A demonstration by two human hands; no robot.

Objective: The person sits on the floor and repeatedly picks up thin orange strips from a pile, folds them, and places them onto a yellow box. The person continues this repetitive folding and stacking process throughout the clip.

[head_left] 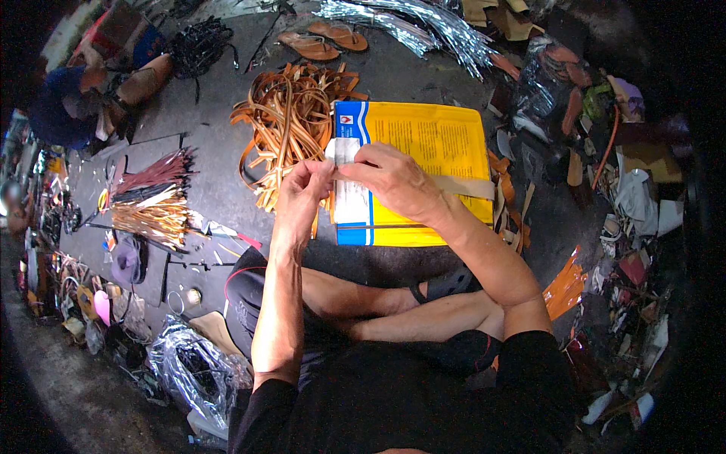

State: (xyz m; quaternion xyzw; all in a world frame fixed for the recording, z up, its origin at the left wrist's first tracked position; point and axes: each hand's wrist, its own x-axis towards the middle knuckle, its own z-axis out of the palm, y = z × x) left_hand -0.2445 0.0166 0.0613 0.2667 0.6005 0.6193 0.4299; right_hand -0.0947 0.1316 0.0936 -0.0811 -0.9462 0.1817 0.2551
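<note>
Before me lies a yellow and blue printed panel [423, 136], flat like a box or board, with a white patch [346, 149] at its left side. Over its left edge my left hand [304, 189] and my right hand [393, 181] meet, fingertips pinched close together. Whatever is between the fingertips is too small to make out. A beige strip [469, 188] runs across the panel by my right wrist, and a thin dark strip [393, 225] crosses its near part. Just beyond my left hand is a tangled heap of brown and tan straps [291, 113].
Brown sandals [324, 39] and silvery strips [423, 26] lie at the far side. Bundles of dark red and golden strips [151, 208] rest at the left. Another person [91, 91] sits at the far left. Mixed scraps [635, 219] line the right side.
</note>
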